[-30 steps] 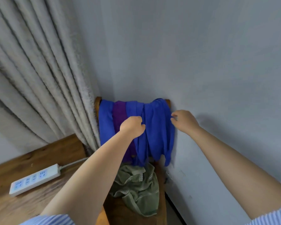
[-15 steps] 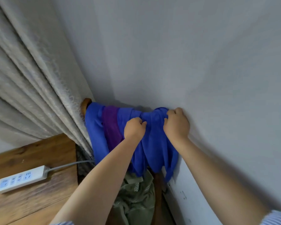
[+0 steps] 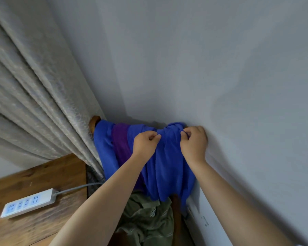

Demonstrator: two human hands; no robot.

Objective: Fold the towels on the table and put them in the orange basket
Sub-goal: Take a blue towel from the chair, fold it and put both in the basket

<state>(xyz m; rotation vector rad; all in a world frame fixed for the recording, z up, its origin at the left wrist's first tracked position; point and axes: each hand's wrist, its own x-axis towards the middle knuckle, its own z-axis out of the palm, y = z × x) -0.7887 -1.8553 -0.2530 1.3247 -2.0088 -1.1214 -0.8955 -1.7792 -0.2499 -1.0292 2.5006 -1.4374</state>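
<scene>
Since half a second before: both hands closed in on the same bunch of cloth, right hand (image 3: 194, 143) slid down off the top edge, view tipped a little lower.

Low centre of the frame: blue towel (image 3: 167, 167) draped over a wooden chair back (image 3: 94, 121), hanging in folds. Left hand (image 3: 145, 145) curled into the fabric near its top, fingers pinching a gather; right hand just beside it, towards the wall, likewise pinching a fold between curled fingers and thumb. Hands near each other, not touching.

Left of the held towel: purple towel (image 3: 122, 144) on the same chair back, then another blue towel (image 3: 104, 150) at the left end against the curtain (image 3: 36, 96).

Bottom centre: crumpled olive-green cloth (image 3: 149, 221) on the chair seat, below the hanging towels.

Lower left: white power strip (image 3: 28, 204) on a wooden table (image 3: 43, 174), grey cable running right towards the curtain hem.

Upper and right parts of the frame: plain grey wall (image 3: 203, 59).
</scene>
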